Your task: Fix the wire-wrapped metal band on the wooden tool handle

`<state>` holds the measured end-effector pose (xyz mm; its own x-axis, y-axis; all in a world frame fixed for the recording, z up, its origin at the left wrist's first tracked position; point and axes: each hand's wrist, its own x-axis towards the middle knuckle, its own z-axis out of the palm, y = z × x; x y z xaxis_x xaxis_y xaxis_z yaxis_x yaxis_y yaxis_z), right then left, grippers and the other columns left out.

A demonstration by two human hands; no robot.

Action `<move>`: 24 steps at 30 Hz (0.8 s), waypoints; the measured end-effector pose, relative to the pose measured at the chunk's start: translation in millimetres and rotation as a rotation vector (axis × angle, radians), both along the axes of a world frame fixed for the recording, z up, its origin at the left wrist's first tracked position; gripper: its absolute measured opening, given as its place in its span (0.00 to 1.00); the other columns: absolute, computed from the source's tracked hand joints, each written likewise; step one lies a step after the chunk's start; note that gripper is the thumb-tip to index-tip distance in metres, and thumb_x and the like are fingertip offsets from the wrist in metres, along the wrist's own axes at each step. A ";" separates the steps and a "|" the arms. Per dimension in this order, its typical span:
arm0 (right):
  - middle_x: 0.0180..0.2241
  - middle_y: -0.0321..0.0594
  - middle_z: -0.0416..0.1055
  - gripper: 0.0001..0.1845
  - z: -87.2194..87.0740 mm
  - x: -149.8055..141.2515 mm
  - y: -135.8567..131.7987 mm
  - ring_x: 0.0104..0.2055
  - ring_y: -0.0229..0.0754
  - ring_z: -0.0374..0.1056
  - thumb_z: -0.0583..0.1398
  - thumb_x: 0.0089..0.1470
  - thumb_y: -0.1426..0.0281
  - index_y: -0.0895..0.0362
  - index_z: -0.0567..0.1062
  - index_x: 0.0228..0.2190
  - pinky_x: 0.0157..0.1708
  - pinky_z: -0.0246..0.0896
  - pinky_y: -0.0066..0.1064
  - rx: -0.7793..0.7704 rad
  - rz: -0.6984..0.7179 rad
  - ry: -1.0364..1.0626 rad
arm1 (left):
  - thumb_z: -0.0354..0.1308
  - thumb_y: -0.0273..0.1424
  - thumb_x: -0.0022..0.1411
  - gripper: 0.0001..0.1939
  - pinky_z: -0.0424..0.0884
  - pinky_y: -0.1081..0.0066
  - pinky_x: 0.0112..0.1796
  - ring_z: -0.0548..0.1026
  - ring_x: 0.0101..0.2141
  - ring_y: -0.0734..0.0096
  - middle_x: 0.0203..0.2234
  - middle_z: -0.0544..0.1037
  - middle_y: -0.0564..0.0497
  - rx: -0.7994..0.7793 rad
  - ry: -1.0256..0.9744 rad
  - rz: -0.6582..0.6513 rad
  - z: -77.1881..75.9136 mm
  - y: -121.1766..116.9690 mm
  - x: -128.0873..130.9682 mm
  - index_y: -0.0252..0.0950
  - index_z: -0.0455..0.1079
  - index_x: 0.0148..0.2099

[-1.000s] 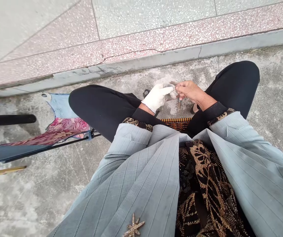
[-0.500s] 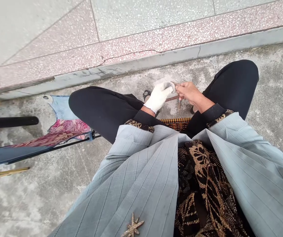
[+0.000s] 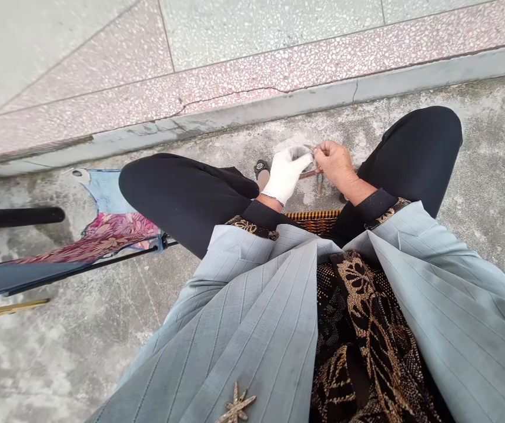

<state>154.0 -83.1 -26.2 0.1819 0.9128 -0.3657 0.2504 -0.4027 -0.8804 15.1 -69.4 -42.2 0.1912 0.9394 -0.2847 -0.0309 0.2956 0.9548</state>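
My left hand point(image 3: 285, 173) wears a white knitted glove. Its fingers curl closed toward my right hand, and whatever they grip is too small to name. My bare right hand point(image 3: 337, 163) pinches with thumb and forefinger right at the glove's fingertips; a thin brownish tip pokes out there, its kind unclear. Under the hands shows a slim reddish-brown strip point(image 3: 308, 174), partly hidden by the glove. Just below the right fingers is a small brownish stick-like piece point(image 3: 320, 183); whether it is held or lies on the ground, I cannot tell.
A wicker basket point(image 3: 316, 221) stands between my legs, mostly covered by my jacket. A dark shoe point(image 3: 261, 168) shows beside the glove. To the left are a folding chair with floral fabric point(image 3: 115, 232) and a black tube point(image 3: 23, 217). A low step edge point(image 3: 252, 117) runs ahead.
Both hands stay close together between my knees. The gloved hand has turned and shifted slightly right, and the reddish-brown strip has come into view beneath it. The right hand has tilted a little.
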 end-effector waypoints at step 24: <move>0.18 0.27 0.62 0.16 0.6 -12.3 -2.2 0.17 0.31 0.59 0.57 0.62 0.79 0.53 0.66 0.24 0.24 0.64 0.26 -0.066 -0.103 0.251 | 0.58 0.25 0.58 0.04 0.72 0.73 0.33 0.74 0.29 0.74 0.25 0.75 0.54 0.097 0.266 0.078 12.8 -1.5 8.0 0.36 0.70 0.31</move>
